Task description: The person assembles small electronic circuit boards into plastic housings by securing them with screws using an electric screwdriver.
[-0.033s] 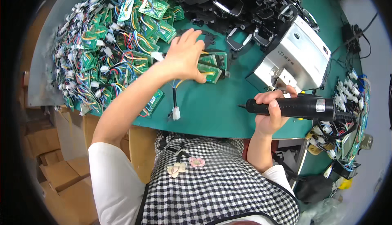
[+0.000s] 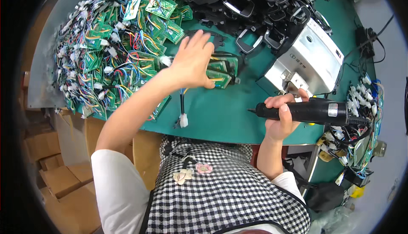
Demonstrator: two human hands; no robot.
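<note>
In the head view, the person's left hand lay flat, fingers spread and released, over a small stack of green circuit boards on the green tabletop. The thumb touched the front edge of the nearest board. How many boards made up the stack could not be counted, since the palm hid part of it; at least two edges showed. A short wire lead with one white plug ran from under the hand toward the tabletop's near edge.

The right hand was clenched around one black electric screwdriver, held level above the tabletop's near edge, bit pointing to the person's left.

One silver-grey metal machine stood just behind the screwdriver. To the left lay a large heap of wired green boards, too many and too tangled to count. At the back sat a pile of black plastic frames, likewise uncountable and cut off by the upper rim. A second cluster of wired parts at the right was blurred and partly cut off by the fisheye edge.
</note>
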